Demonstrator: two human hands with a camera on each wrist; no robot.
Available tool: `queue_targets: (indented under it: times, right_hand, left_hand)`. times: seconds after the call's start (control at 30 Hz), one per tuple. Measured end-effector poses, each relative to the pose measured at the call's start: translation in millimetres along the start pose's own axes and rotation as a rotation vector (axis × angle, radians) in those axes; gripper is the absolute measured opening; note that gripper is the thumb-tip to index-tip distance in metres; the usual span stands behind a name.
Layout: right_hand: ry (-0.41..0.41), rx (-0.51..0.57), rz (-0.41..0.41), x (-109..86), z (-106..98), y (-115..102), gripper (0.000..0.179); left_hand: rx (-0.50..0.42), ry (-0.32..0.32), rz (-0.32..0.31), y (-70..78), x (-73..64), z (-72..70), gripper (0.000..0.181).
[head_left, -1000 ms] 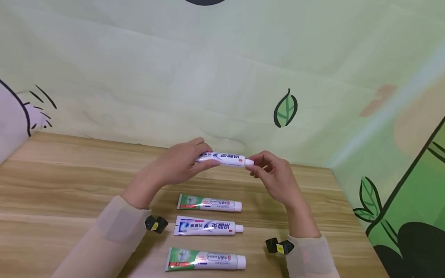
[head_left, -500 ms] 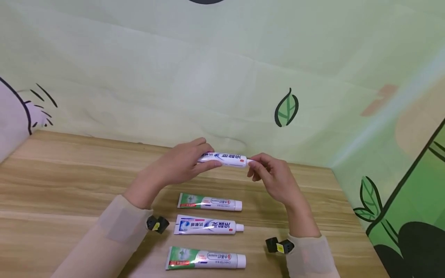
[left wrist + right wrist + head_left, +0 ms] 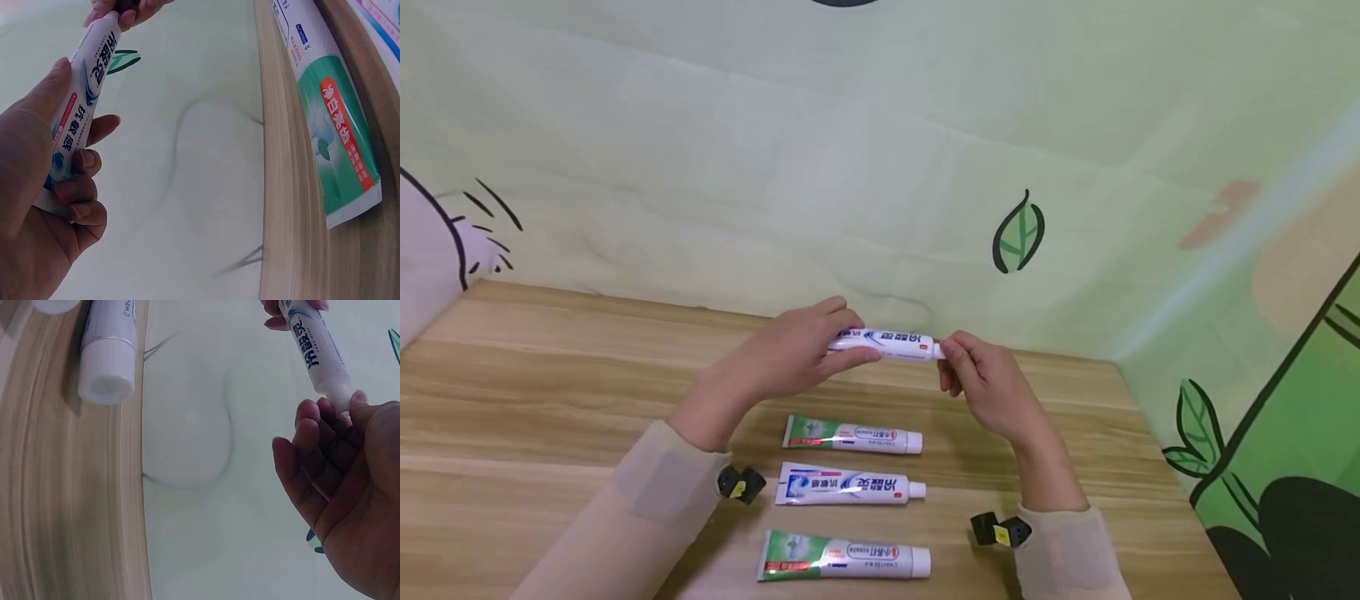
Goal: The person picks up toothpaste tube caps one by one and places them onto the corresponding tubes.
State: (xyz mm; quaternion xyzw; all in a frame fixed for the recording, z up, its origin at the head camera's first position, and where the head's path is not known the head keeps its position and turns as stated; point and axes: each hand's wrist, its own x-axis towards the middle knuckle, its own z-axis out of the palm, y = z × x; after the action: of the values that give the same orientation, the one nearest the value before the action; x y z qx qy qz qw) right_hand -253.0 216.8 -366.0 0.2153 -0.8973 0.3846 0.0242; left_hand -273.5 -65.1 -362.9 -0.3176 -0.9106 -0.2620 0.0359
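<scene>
My left hand (image 3: 797, 350) grips a white and blue toothpaste tube (image 3: 891, 344) by its body, raised over the far part of the table. In the left wrist view the fingers curl round the tube (image 3: 87, 81), thumb along its side. At the tube's right end, my right hand (image 3: 996, 379) pinches the small white cap (image 3: 339, 399) between thumb and fingers. The cap is mostly covered by those fingers in the head view. Below the hands lie a green and white toothpaste tube (image 3: 853, 436), a white and blue one (image 3: 850, 486) and a larger green and white one (image 3: 846, 558).
The three tubes lie in a column on the wood-grain table (image 3: 550, 400), caps to the right. A pale green printed backdrop (image 3: 737, 167) rises behind the table's far edge. Small black devices (image 3: 741, 483) sit at both sleeve cuffs.
My right fingers have shifted their pinch on the cap, turning slightly and covering more of it. The held tube has moved a little to the right. The three lying tubes stay in place.
</scene>
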Motion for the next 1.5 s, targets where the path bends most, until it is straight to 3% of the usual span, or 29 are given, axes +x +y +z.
queue_targets:
  times: [0.23, 0.5, 0.7, 0.83, 1.13, 1.37, 1.5]
  right_hand:
    - [-0.02, 0.022, 0.026, -2.5, 1, 1, 0.039]
    - [-0.056, 0.017, 0.08, 0.4, 2, 6, 0.04]
    - [-0.059, 0.039, 0.092, 1.2, 5, 13, 0.038]
    - [-0.055, 0.022, 0.078, -0.2, 2, 14, 0.039]
    - [-0.033, 0.034, 0.174, -9.4, -1, 17, 0.042]
    - [-0.084, 0.039, 0.257, -9.7, 11, 21, 0.045]
    - [-0.137, 0.039, 0.247, -0.8, 17, 19, 0.044]
  left_hand:
    - [0.012, -0.023, -0.005, 0.1, 0.5, 4.0, 0.053]
    - [-0.058, -0.064, -0.01, -11.0, -2.4, 0.8, 0.045]
    - [-0.186, -0.087, -0.037, -17.8, -8.0, -3.9, 0.049]
    - [-0.218, -0.089, -0.039, -16.3, -3.3, -3.6, 0.048]
    - [-0.177, -0.089, -0.027, -12.5, 9.0, 7.3, 0.049]
    - [-0.117, -0.124, 0.004, -24.7, 2.9, 21.9, 0.047]
    - [-0.097, -0.141, -0.014, -33.7, -3.4, 22.3, 0.047]
